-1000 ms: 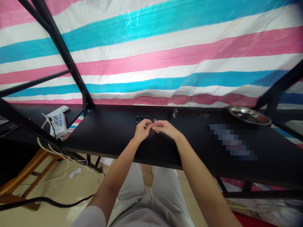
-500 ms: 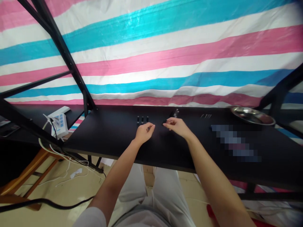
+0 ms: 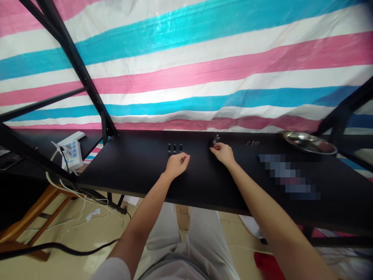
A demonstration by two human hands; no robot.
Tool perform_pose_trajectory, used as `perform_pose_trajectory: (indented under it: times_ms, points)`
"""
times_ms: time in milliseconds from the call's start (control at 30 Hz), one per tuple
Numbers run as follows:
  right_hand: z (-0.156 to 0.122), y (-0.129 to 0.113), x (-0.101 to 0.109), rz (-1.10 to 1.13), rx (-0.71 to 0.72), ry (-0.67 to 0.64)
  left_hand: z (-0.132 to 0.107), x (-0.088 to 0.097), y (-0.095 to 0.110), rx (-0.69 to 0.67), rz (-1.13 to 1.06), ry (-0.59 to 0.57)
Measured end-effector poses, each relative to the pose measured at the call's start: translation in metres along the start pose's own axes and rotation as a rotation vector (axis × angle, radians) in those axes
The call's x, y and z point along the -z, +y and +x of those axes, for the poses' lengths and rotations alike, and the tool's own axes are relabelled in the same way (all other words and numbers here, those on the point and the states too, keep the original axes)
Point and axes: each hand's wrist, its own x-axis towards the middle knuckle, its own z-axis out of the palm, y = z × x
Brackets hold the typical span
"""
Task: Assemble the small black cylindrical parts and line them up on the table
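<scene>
My left hand (image 3: 176,163) rests over the black table (image 3: 140,163) with its fingers curled in a pinch; what it holds is too small to make out. Just beyond it three small dark upright parts (image 3: 175,147) stand in a row. My right hand (image 3: 223,152) reaches further back and right, fingers curled at a small pale part (image 3: 215,139) near the table's far edge. I cannot tell whether it grips that part.
A row of tiny parts (image 3: 252,143) lies right of my right hand. A steel bowl (image 3: 309,142) sits at the far right. A white power strip (image 3: 71,149) with cables stands at left, a wooden chair (image 3: 32,214) below it. A striped tarp hangs behind.
My hands were together at the table's middle; they have parted. The right hand has moved right and back to the small pale part. The left hand has stayed near the three dark parts.
</scene>
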Motion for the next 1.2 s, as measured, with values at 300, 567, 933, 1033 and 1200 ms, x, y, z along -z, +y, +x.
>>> perform_pose_trajectory:
  times_ms: [300, 567, 933, 1033, 1200]
  points:
    - [0.003, -0.001, -0.004, -0.083, -0.015, 0.0, 0.0, -0.001, -0.002, -0.003, 0.004, 0.004]
    - [0.008, 0.002, -0.002, -0.156, -0.017, -0.09, 0.0, -0.001, -0.004, 0.013, 0.008, -0.001]
    - [0.013, 0.011, 0.005, -0.126, -0.115, -0.036, -0.001, -0.005, -0.001, -0.01, 0.054, -0.013]
    - [0.011, 0.007, 0.004, -0.124, -0.143, -0.021, -0.003, -0.007, 0.005, 0.014, 0.107, -0.007]
    - [0.009, 0.001, 0.004, -0.111, -0.177, -0.026, -0.004, -0.002, 0.014, 0.032, 0.22, -0.044]
